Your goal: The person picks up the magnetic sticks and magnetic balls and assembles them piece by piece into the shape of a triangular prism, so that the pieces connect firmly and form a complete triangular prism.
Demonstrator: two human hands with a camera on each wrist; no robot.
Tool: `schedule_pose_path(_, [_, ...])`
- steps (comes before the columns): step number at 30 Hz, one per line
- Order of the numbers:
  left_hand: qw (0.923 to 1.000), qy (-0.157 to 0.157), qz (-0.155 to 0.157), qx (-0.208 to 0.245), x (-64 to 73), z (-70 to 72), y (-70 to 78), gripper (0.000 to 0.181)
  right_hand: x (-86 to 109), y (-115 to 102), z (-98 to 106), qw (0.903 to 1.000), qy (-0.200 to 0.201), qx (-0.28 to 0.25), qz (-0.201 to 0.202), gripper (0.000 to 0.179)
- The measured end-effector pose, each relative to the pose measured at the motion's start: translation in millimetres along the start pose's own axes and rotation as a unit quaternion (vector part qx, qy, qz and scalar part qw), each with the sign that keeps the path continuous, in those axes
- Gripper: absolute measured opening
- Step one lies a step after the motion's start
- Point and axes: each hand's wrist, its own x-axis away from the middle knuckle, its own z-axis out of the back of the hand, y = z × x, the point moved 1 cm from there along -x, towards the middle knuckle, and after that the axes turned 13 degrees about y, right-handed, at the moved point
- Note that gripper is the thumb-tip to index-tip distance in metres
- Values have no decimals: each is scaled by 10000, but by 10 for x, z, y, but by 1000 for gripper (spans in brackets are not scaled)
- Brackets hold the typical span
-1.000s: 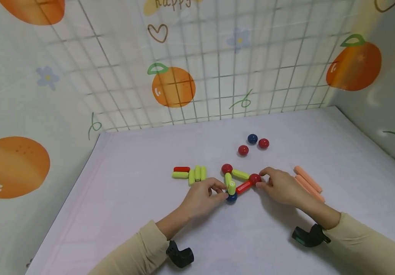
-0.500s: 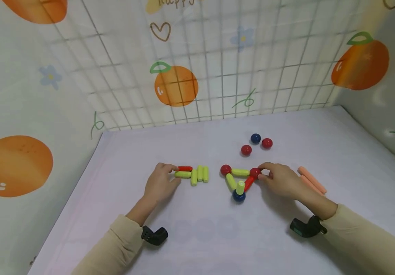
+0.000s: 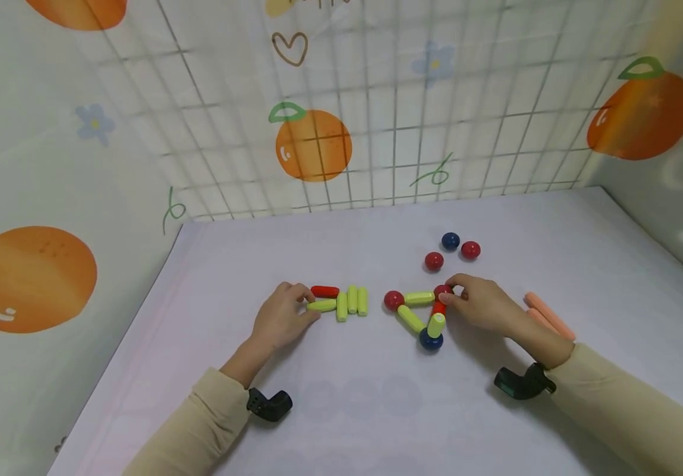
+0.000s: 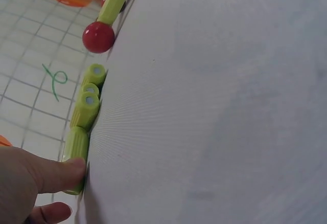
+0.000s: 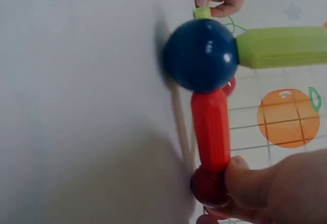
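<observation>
In the head view my left hand (image 3: 281, 314) pinches a yellow-green rod (image 3: 323, 305) at the left end of a small group of rods. The left wrist view has the thumb on this rod's (image 4: 76, 144) near end. My right hand (image 3: 481, 304) grips the red ball (image 5: 207, 185) at one corner of a flat triangle. A red rod (image 5: 211, 132) joins that ball to a blue ball (image 3: 431, 340). Two yellow-green rods run from another red ball (image 3: 394, 301) to the remaining corners. One more yellow-green rod (image 3: 436, 324) stands up from the blue ball.
A loose red rod (image 3: 325, 291) and several yellow-green rods (image 3: 352, 300) lie between the hand and the triangle. Behind it sit a blue ball (image 3: 451, 241) and two red balls (image 3: 470, 250). Orange rods (image 3: 549, 316) lie right of the right hand.
My left hand has left the blue-ball corner, moved left to the rods and pinched a yellow-green one. My right hand stays at the red ball while the triangle has turned.
</observation>
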Motion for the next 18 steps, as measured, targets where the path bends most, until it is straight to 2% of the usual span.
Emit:
schedule_pose_path(10, [10000,-26,-42,57,9,15,25,32,-17,-12,18,9992,-363,-155,102,47])
schedule_pose_path(18, [10000,-12,-45,5,37,14,34,33,-10,-2,-13,9986,-271,-351,303,52])
